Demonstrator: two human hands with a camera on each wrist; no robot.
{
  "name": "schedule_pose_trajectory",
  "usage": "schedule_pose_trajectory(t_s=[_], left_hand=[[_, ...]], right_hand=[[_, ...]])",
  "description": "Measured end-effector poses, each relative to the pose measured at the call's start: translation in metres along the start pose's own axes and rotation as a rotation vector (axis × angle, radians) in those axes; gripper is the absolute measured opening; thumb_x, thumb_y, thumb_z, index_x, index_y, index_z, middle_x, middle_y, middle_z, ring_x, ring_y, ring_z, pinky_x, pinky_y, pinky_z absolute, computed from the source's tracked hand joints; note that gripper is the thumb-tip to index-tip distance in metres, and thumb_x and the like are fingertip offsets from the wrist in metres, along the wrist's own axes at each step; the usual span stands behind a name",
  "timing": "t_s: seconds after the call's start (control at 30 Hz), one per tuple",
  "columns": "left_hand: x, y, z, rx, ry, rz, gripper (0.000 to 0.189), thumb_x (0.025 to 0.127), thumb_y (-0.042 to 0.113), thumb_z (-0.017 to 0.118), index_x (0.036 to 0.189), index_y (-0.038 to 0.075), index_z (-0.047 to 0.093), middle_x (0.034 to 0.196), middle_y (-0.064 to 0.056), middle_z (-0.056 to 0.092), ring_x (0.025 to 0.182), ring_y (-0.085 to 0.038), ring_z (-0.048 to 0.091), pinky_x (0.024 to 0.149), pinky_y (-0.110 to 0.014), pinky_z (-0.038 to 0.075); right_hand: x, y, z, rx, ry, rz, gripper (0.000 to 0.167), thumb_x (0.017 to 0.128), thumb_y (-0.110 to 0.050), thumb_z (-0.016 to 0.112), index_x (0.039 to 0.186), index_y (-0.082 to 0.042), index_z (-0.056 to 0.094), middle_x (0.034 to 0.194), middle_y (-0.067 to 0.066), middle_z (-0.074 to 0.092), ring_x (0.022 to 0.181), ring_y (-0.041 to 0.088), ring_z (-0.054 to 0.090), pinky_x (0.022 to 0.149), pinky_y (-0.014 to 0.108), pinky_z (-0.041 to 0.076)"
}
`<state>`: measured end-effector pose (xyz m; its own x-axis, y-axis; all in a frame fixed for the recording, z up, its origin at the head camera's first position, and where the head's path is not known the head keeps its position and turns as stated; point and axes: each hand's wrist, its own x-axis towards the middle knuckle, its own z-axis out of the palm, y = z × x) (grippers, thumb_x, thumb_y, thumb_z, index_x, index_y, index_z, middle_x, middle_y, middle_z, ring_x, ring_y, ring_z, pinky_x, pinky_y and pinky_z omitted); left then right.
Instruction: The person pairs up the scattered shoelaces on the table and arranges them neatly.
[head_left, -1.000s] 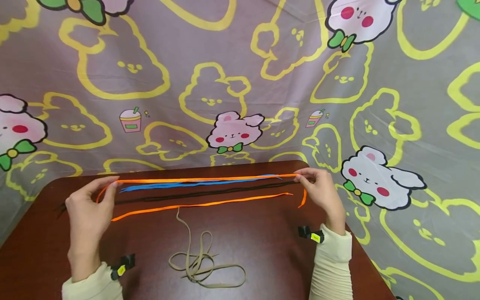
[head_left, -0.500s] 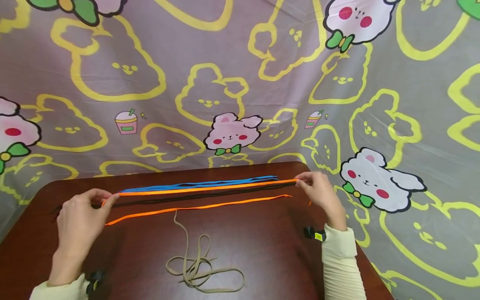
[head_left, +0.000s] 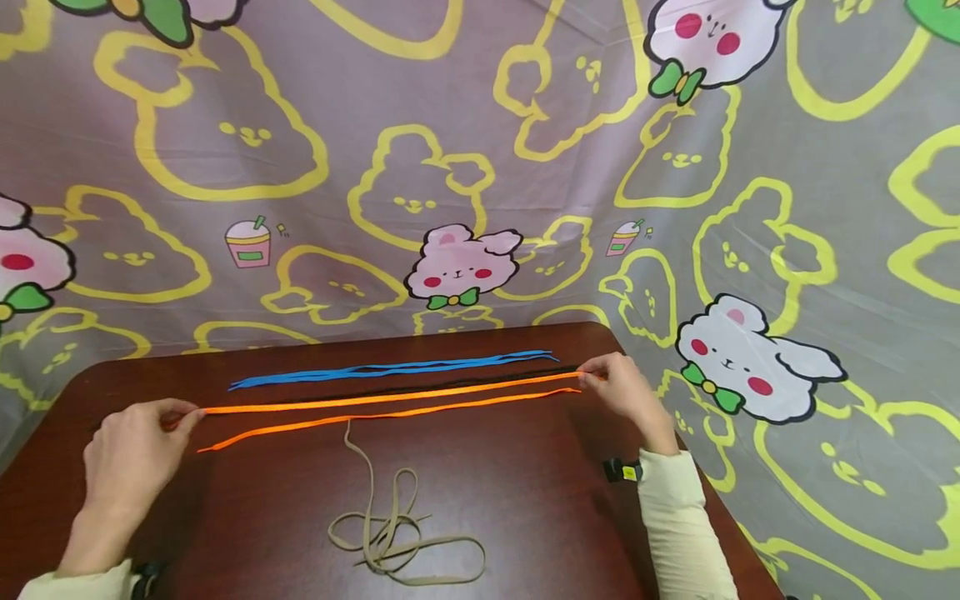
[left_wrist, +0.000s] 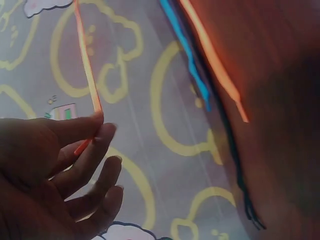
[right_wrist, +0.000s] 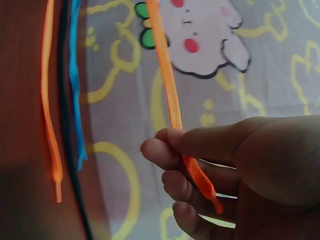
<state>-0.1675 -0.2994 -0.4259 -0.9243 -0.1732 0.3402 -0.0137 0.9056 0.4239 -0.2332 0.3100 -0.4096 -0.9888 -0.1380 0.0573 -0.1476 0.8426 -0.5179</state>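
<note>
A flat orange shoelace [head_left: 390,394] is stretched straight between both hands above the table. My left hand [head_left: 135,454] pinches it near one end between thumb and index finger; a short tip pokes out past the fingers in the left wrist view. Near the other end, my right hand [head_left: 630,396] pinches it, and its tipped end [right_wrist: 202,182] hangs across the fingers. A second orange shoelace [head_left: 405,412] lies nearer on the table. Behind the held lace lie black laces [head_left: 517,372], partly hidden by it, and farther back blue laces [head_left: 390,367].
A tan shoelace [head_left: 442,540] lies in loose loops toward the table's front, one end running up to the nearer orange lace. The dark brown table [head_left: 285,508] ends at a patterned cloth [head_left: 562,275] behind and to the right.
Both hands have come nearer and lower with the orange lace, from over the blue laces to between the black and the other orange one. The left hand has also shifted left, drawing the lace straight.
</note>
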Motion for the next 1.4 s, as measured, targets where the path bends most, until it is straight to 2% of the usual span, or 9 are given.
schedule_pose_trajectory(t_s=[0.13, 0.27, 0.37, 0.57, 0.77, 0.87, 1.03, 1.23, 1.4], left_hand=[[0.001, -0.008, 0.006, 0.008, -0.033, -0.012, 0.019, 0.088, 0.015, 0.079, 0.089, -0.003, 0.074, 0.077, -0.022, 0.071, 0.051, -0.027, 0.052, 0.042, -0.036, 0.031], [0.004, -0.016, 0.013, 0.017, -0.089, -0.003, 0.015, 0.089, 0.01, 0.075, 0.094, -0.004, 0.073, 0.086, -0.027, 0.071, 0.055, -0.033, 0.057, 0.042, -0.038, 0.035], [0.008, -0.021, 0.017, 0.027, -0.127, 0.004, 0.013, 0.088, 0.008, 0.073, 0.094, -0.004, 0.072, 0.086, -0.027, 0.07, 0.055, -0.032, 0.056, 0.042, -0.039, 0.035], [0.013, -0.031, 0.026, 0.047, -0.156, 0.011, 0.015, 0.088, 0.013, 0.076, 0.079, 0.002, 0.07, 0.066, -0.012, 0.065, 0.052, -0.026, 0.053, 0.042, -0.04, 0.035], [0.015, -0.041, 0.032, 0.051, -0.157, 0.034, 0.015, 0.088, 0.011, 0.072, 0.076, 0.004, 0.067, 0.062, -0.01, 0.059, 0.053, -0.026, 0.052, 0.042, -0.041, 0.034], [0.016, -0.045, 0.034, 0.056, -0.18, 0.028, 0.015, 0.089, 0.01, 0.07, 0.077, 0.003, 0.067, 0.062, -0.008, 0.058, 0.053, -0.024, 0.05, 0.043, -0.039, 0.034], [0.018, -0.052, 0.039, 0.068, -0.298, 0.013, 0.013, 0.091, 0.01, 0.069, 0.081, 0.002, 0.068, 0.067, -0.01, 0.061, 0.056, -0.024, 0.053, 0.045, -0.041, 0.038], [0.02, -0.057, 0.045, 0.086, -0.452, -0.017, 0.013, 0.093, 0.012, 0.067, 0.084, 0.004, 0.068, 0.072, -0.013, 0.062, 0.063, -0.027, 0.056, 0.052, -0.044, 0.042], [0.023, -0.057, 0.047, 0.093, -0.491, -0.026, 0.012, 0.093, 0.011, 0.067, 0.084, 0.003, 0.068, 0.072, -0.011, 0.06, 0.065, -0.027, 0.055, 0.054, -0.044, 0.043]], right_hand=[[0.006, 0.011, 0.009, -0.029, -0.042, -0.02, 0.013, 0.096, -0.004, 0.066, 0.102, 0.001, 0.077, 0.087, 0.011, 0.076, 0.075, 0.018, 0.065, 0.07, 0.035, 0.05], [0.013, 0.017, 0.021, -0.043, -0.075, 0.014, 0.015, 0.097, -0.007, 0.064, 0.104, -0.001, 0.076, 0.085, 0.005, 0.077, 0.077, 0.018, 0.07, 0.073, 0.04, 0.051], [0.018, 0.021, 0.031, -0.053, -0.042, 0.05, 0.012, 0.096, -0.015, 0.069, 0.096, -0.007, 0.077, 0.078, -0.003, 0.075, 0.074, 0.014, 0.07, 0.072, 0.042, 0.052], [0.028, 0.033, 0.049, -0.071, 0.045, 0.06, 0.019, 0.091, -0.027, 0.078, 0.077, -0.014, 0.075, 0.069, -0.007, 0.07, 0.062, 0.011, 0.062, 0.057, 0.035, 0.047], [0.033, 0.042, 0.062, -0.064, 0.048, 0.038, 0.01, 0.094, -0.02, 0.074, 0.089, -0.011, 0.078, 0.082, 0.0, 0.074, 0.07, 0.013, 0.064, 0.062, 0.036, 0.05], [0.034, 0.045, 0.067, -0.078, 0.056, 0.038, 0.008, 0.094, -0.018, 0.074, 0.094, -0.012, 0.079, 0.09, 0.004, 0.076, 0.075, 0.017, 0.065, 0.065, 0.038, 0.05], [0.033, 0.048, 0.072, -0.102, 0.065, 0.023, 0.007, 0.092, -0.017, 0.076, 0.094, -0.011, 0.081, 0.096, 0.006, 0.077, 0.081, 0.022, 0.068, 0.068, 0.044, 0.053], [0.033, 0.05, 0.075, -0.096, 0.065, 0.024, 0.003, 0.09, -0.013, 0.078, 0.087, -0.011, 0.079, 0.084, 0.001, 0.076, 0.075, 0.016, 0.067, 0.068, 0.042, 0.053], [0.033, 0.051, 0.075, -0.105, 0.03, 0.025, 0.005, 0.091, -0.012, 0.077, 0.085, -0.013, 0.077, 0.084, -0.001, 0.074, 0.077, 0.016, 0.066, 0.071, 0.042, 0.053]])
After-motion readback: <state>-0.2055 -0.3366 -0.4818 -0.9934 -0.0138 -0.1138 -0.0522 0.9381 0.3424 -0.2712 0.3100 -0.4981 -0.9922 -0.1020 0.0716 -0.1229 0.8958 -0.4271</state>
